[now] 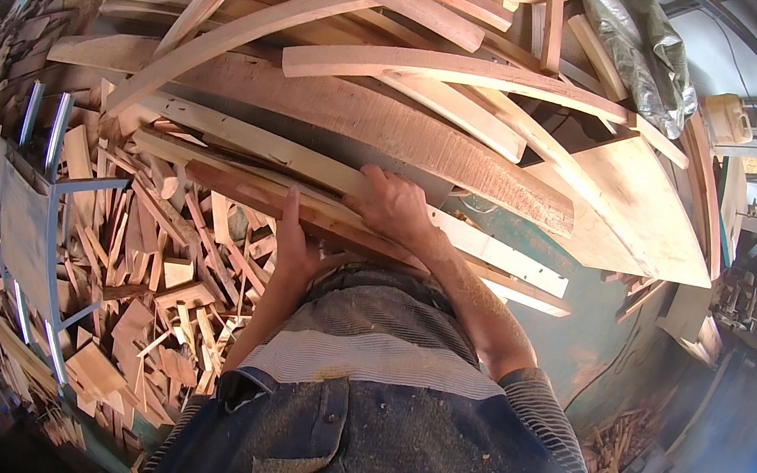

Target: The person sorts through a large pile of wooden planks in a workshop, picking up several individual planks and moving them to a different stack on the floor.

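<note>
R hand palm-down, grip curled over pale strip; L hand thumb-up, can't tell grip.

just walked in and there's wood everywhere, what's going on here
A person has their left hand at a reddish-brown wooden strip close to the body, while their right hand bends over a pale strip farther out. Curved wooden pieces lie piled beyond, and offcuts are heaped to the left.
</note>
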The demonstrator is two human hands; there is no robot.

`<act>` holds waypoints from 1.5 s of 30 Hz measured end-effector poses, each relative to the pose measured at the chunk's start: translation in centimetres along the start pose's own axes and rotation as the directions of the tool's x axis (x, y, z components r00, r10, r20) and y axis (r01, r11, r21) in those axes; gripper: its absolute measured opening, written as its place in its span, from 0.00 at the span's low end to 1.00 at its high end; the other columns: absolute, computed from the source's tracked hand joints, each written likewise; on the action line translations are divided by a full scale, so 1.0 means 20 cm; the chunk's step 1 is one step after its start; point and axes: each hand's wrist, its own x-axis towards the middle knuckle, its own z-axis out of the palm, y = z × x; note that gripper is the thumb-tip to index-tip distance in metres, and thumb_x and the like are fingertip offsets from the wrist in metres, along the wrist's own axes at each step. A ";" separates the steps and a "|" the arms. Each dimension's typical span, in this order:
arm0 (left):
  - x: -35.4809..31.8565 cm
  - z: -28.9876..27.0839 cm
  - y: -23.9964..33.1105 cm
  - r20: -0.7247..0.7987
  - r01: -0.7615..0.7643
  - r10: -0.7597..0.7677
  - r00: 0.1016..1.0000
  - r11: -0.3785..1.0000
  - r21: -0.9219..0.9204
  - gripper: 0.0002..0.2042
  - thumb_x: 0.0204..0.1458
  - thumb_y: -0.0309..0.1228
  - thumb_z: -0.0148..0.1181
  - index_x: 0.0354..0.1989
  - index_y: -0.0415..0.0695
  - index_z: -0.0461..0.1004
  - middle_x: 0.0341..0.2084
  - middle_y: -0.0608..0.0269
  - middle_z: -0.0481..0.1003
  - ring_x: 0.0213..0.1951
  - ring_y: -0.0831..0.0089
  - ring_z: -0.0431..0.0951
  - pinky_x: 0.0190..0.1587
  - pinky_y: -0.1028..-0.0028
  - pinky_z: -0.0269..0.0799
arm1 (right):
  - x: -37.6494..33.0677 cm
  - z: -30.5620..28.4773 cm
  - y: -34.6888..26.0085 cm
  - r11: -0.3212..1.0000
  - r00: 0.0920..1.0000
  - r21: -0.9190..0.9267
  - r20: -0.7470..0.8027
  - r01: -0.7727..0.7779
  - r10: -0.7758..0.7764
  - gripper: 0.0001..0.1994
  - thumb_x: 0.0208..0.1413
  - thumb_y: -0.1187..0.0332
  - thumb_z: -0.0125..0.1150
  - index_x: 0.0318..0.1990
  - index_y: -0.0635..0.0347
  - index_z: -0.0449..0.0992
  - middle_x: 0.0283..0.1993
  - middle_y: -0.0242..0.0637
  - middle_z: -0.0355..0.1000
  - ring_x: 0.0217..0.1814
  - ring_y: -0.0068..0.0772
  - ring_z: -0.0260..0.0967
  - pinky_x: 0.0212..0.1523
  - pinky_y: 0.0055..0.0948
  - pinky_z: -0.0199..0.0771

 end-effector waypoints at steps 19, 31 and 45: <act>0.39 -0.21 -0.35 0.092 -0.206 0.238 0.967 0.941 -0.270 0.31 0.64 0.54 0.52 0.64 0.40 0.66 0.55 0.60 0.74 0.55 0.67 0.74 0.62 0.67 0.67 | 0.06 -0.08 0.04 0.992 0.997 -0.125 0.079 0.020 -0.010 0.23 0.51 0.60 0.72 0.50 0.64 0.76 0.43 0.56 0.78 0.45 0.56 0.77 0.42 0.47 0.77; 0.35 -0.36 -0.27 0.026 -0.158 0.197 0.980 0.693 0.704 0.50 0.53 0.67 0.57 0.67 0.29 0.56 0.60 0.40 0.67 0.61 0.56 0.67 0.62 0.63 0.63 | 0.06 -0.07 0.06 0.985 0.991 -0.114 0.049 0.132 -0.127 0.14 0.55 0.65 0.67 0.45 0.60 0.72 0.34 0.52 0.74 0.37 0.58 0.73 0.37 0.53 0.73; 0.42 -0.27 -0.26 -0.040 -0.321 0.416 0.908 0.755 0.572 0.29 0.58 0.47 0.66 0.55 0.32 0.71 0.48 0.54 0.77 0.47 0.67 0.75 0.53 0.68 0.71 | 0.00 -0.06 0.04 0.897 0.980 -0.411 -0.043 0.161 -0.196 0.20 0.48 0.67 0.68 0.50 0.60 0.74 0.42 0.44 0.69 0.46 0.48 0.72 0.39 0.43 0.76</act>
